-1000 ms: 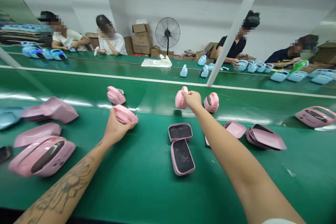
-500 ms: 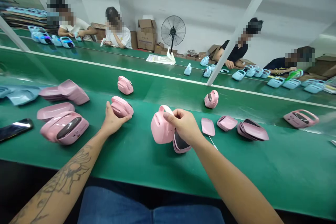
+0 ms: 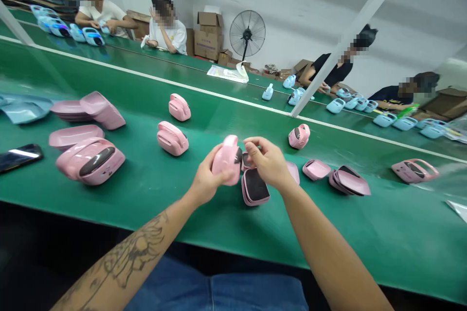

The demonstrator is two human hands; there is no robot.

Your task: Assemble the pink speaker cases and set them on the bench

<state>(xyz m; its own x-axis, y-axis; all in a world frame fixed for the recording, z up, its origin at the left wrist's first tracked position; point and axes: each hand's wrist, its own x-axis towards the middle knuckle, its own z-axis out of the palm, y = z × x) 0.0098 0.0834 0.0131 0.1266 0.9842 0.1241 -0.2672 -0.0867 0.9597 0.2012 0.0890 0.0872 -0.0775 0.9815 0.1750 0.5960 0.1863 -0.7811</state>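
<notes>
Pink handled case (image 3: 226, 161): was gripped around its body by the left hand (image 3: 205, 180), presumably for steadiness; right hand (image 3: 269, 161) was held half-open beside it, nothing visibly grasped.

We're looking into a factory workshop: four people (image 3: 169, 34) are lining the far side of a long green worktop (image 3: 383, 233), matching blue cases (image 3: 335, 105) are standing in groups near them, pink cases (image 3: 172, 138) are dotting this side, and cardboard boxes (image 3: 207, 43) are crowding the wall (image 3: 302, 19) beside a fan (image 3: 247, 34) (a big one).
</notes>
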